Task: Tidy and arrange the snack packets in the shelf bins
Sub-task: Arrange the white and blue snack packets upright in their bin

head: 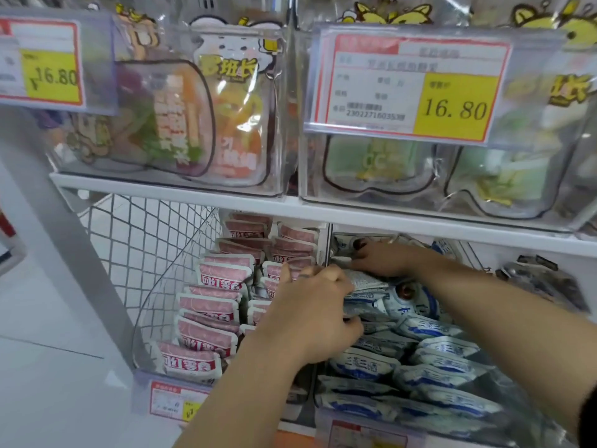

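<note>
Hands work low in the clear plastic shelf bin (326,396). I see my left hand (313,315) curled over the blue-and-white foil snack packets (429,360) there, fingers closed around one. My right hand (384,258) lies further back, pinching a packet's edge. Pink-and-white snack packets (210,305) stand in rows in the neighbouring bin on the left.

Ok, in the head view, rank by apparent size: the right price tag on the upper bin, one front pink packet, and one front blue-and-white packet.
1. Right price tag, clearly the largest.
2. Front pink packet and front blue-and-white packet: these look about alike, and overlap hides their edges, so I won't rank them.
</note>
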Tool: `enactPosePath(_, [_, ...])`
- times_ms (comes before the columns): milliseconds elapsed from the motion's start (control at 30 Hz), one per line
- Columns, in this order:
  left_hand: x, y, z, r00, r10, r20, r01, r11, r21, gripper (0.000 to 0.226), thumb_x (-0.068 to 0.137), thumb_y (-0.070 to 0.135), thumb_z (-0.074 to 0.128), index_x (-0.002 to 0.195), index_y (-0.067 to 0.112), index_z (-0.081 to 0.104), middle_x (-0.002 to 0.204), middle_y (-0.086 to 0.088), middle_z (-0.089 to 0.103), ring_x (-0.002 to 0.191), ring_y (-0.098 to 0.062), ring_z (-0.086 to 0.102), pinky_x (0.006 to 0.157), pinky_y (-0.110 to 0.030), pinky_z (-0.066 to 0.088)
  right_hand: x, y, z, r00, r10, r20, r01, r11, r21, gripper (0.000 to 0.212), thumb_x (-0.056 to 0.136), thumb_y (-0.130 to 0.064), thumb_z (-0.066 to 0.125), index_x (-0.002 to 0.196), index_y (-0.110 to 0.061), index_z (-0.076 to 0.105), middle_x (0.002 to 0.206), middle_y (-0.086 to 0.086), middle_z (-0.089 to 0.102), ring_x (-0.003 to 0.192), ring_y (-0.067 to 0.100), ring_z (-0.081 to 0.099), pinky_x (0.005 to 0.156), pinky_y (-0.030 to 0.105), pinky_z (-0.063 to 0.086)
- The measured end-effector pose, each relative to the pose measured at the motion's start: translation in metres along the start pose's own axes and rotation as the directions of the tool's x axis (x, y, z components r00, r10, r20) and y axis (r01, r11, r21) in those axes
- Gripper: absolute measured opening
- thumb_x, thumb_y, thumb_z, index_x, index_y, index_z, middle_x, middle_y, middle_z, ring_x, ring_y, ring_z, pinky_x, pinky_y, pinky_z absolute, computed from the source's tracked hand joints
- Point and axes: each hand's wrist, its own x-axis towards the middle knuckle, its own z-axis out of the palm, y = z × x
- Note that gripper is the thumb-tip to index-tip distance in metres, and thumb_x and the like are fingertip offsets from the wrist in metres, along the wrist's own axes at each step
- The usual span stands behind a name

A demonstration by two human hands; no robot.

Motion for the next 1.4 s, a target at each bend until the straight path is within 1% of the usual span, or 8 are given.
enactPosePath(133, [0.001,0.000,-0.001,1.000,0.000,0.020,0.000,1.000,0.002,0.058,0.090,0.049,0.045,0.143,0.029,0.036,0.145,0.014,0.031,0.137,-0.019,0.022,0.116,-0.055,-0.003,0.009,-0.001,0.002,0.999,0.027,0.041,-0.024,0.997,-0.068,0.047,0.094,-0.052,0.041,0.091,-0.009,0.059,0.083,-0.002,0.047,0.076,0.015,0.047,0.077,0.031,0.036])
enactPosePath(300, [0.001,-0.001,-0.001,1.000,-0.005,0.016,0.005,1.000,-0.029,0.057,0.089,0.048,0.046,0.141,0.028,0.038,0.143,0.014,0.033,0.136,-0.020,0.023,0.116,-0.054,-0.003,0.016,-0.006,0.005,0.995,0.075,0.070,-0.064,0.988,-0.142,0.049,0.094,-0.056,0.038,0.087,-0.009,0.051,0.079,0.000,0.047,0.070,0.015,0.045,0.077,0.031,0.035])
enactPosePath(567, [0.001,-0.001,-0.002,1.000,0.006,0.003,-0.006,0.999,-0.049,0.055,0.088,0.046,0.047,0.140,0.030,0.038,0.142,0.014,0.033,0.137,-0.020,0.022,0.116,-0.054,-0.001,0.012,0.005,0.017,0.996,0.038,-0.086,-0.016,0.969,0.246,0.056,0.087,-0.040,0.063,0.134,-0.011,0.051,0.141,0.006,0.048,0.123,0.021,0.048,0.094,0.024,0.035])
enactPosePath(767, [0.001,-0.001,-0.002,1.000,0.007,-0.012,-0.008,0.999,-0.035,0.061,0.087,0.047,0.047,0.143,0.035,0.026,0.147,0.012,0.029,0.140,-0.019,0.020,0.116,-0.055,0.002,0.001,0.005,0.003,0.994,-0.072,-0.088,0.090,0.971,0.221,0.039,0.092,-0.030,0.060,0.128,-0.017,0.059,0.142,-0.001,0.047,0.120,0.016,0.048,0.091,0.019,0.030])
enactPosePath(933, [0.000,0.000,-0.004,1.000,-0.003,-0.023,0.001,0.999,-0.048,0.061,0.087,0.045,0.050,0.142,0.038,0.025,0.148,0.011,0.031,0.140,-0.019,0.021,0.116,-0.053,0.003,-0.023,0.017,0.002,0.964,-0.161,-0.210,0.181,0.980,0.078,0.027,0.095,-0.028,0.055,0.120,-0.024,0.064,0.121,-0.013,0.061,0.091,-0.002,0.051,0.066,0.004,0.030])
enactPosePath(1100, [-0.001,0.002,-0.006,0.999,0.004,-0.041,-0.006,0.999,-0.047,0.056,0.084,0.044,0.051,0.137,0.040,0.031,0.143,0.013,0.037,0.135,-0.016,0.028,0.115,-0.047,0.008,-0.048,0.027,0.013,0.944,-0.072,-0.323,0.076,0.997,-0.002,0.025,0.096,-0.027,0.052,0.115,-0.034,0.065,0.117,-0.012,0.064,0.094,0.004,0.055,0.077,0.022,0.038])
enactPosePath(1267, [-0.002,0.003,-0.005,0.999,0.018,-0.036,-0.018,1.000,0.009,0.047,0.087,0.044,0.050,0.134,0.040,0.041,0.137,0.017,0.043,0.130,-0.014,0.031,0.114,-0.049,0.010,-0.071,0.019,0.007,0.831,0.018,-0.556,-0.062,0.996,-0.062,0.032,0.101,-0.030,0.034,0.124,-0.033,0.056,0.133,-0.010,0.053,0.120,0.015,0.049,0.097,0.025,0.037])
enactPosePath(1400, [-0.003,0.004,-0.004,1.000,0.014,-0.028,-0.013,0.999,0.037,0.041,0.089,0.042,0.048,0.130,0.039,0.050,0.130,0.017,0.046,0.127,-0.014,0.033,0.113,-0.053,0.011,-0.090,0.024,0.020,0.596,-0.065,-0.800,-0.054,0.991,-0.120,0.013,0.090,-0.021,0.059,0.086,-0.010,0.064,0.073,0.008,0.066,0.062,0.031,0.064,0.055,0.039,0.055])
